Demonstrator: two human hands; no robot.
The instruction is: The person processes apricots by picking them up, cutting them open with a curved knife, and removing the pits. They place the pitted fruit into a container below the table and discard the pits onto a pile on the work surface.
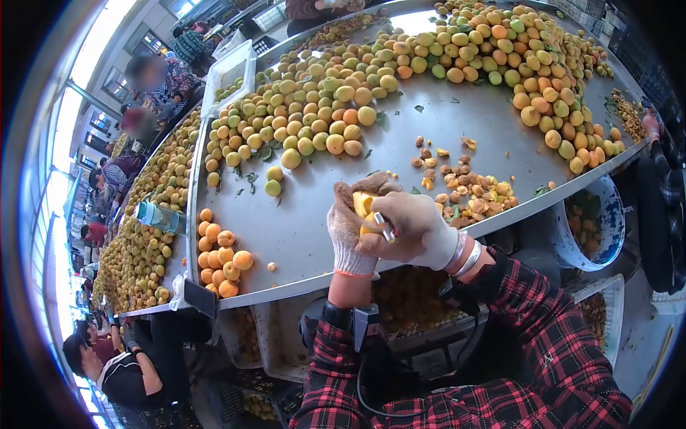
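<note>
My left hand (351,232), in a stained white glove, is closed around a yellow-orange apricot (363,205) that looks cut open. My right hand (421,227), gloved too, is closed on a small metal tool (384,227) held against the fruit. Both hands meet above the metal table's near edge. Just right of them on the table lies a pile of removed pits and scraps (475,193). A group of orange apricots (225,257) sits at the left corner. Many greenish-yellow apricots (314,114) spread across the far side.
A raised metal rim (286,289) edges the table. A white and blue bucket (607,222) stands at the right, below the table. Crates are under the table. A white tray (232,71) and a bottle (158,217) are at the left. Several people work around the tables.
</note>
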